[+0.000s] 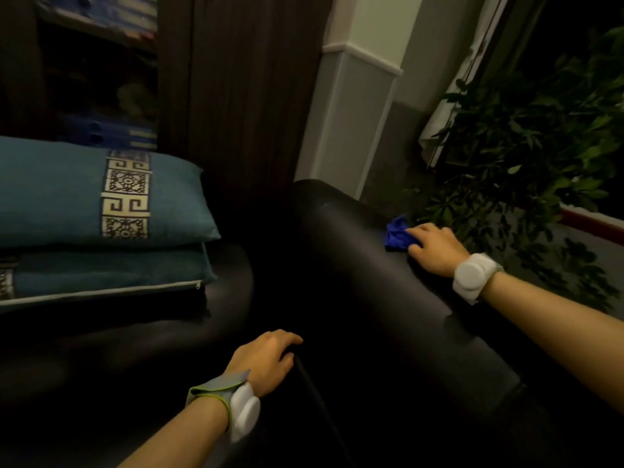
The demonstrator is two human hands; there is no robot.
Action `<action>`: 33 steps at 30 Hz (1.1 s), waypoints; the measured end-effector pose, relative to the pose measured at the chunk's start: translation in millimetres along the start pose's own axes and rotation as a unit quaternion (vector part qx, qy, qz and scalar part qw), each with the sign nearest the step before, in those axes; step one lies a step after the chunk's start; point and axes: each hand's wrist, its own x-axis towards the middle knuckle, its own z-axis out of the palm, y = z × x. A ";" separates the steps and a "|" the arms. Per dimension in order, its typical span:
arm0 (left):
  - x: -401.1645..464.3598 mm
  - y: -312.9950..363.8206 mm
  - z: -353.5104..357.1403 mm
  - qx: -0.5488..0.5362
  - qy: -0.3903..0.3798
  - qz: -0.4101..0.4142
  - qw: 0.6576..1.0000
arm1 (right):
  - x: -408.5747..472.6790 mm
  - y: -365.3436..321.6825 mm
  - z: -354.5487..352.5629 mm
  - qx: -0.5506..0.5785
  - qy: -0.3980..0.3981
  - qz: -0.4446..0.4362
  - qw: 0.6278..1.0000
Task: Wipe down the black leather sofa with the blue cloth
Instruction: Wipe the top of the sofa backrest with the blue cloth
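The black leather sofa [354, 271] fills the lower middle of the head view, its wide rounded armrest running from the centre toward the lower right. A crumpled blue cloth [397, 234] lies on the far part of that armrest. My right hand [435, 248] presses on the cloth with its fingers over the near edge; part of the cloth is hidden beneath them. My left hand [266, 361] rests on the inner edge of the armrest near the seat, fingers loosely bent and holding nothing.
Two teal cushions [67, 201] with patterned bands are stacked on the sofa seat at the left. A dark wooden cabinet [243, 89] stands behind. A leafy potted plant [533, 157] crowds the armrest's right side, beside a white wall corner [354, 106].
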 end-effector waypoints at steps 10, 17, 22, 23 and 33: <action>46.0 55.8 3.1 0.038 -0.001 0.064 0.997 | -100.2 -44.1 24.0 -0.115 0.032 -0.389 0.913; 77.5 100.4 -19.5 0.016 0.030 0.099 0.995 | -9.8 43.6 -8.2 -0.035 0.001 -0.065 0.997; 120.7 146.9 -23.5 -0.130 0.044 0.054 0.989 | 2.5 67.2 -0.4 0.071 -0.045 0.022 0.996; 125.9 151.2 -21.2 -0.113 0.024 0.043 0.992 | -1.0 59.7 0.3 0.045 -0.030 0.017 0.998; 127.1 151.6 -6.3 0.069 0.073 0.007 0.995 | -124.5 33.0 -7.3 -0.058 0.014 -0.311 0.949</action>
